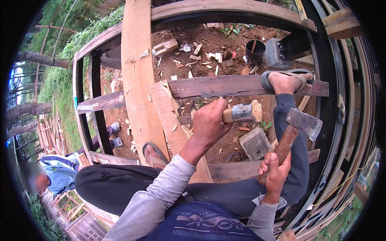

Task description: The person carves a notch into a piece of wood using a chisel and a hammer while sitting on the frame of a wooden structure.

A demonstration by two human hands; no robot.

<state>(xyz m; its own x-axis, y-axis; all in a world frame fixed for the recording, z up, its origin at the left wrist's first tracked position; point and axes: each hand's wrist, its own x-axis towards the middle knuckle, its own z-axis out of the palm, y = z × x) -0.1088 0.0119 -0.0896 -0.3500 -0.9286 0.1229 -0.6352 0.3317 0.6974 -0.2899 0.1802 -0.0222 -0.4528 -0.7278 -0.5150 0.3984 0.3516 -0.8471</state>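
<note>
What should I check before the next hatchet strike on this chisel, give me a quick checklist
1. Left hand gripping the chisel handle: ok, fingers wrapped around it.
2. Right hand gripping the hatchet: ok, low on the handle, head raised.
3. Chisel tip seated in the notched plank: cannot tell, the hand hides it.
4. Fingers clear of the chisel's struck end: ok.
5. Feet planted: ok, right foot on the cross beam, left foot on the long plank.
6. Person below clear: not ok, close beneath the frame.
</note>
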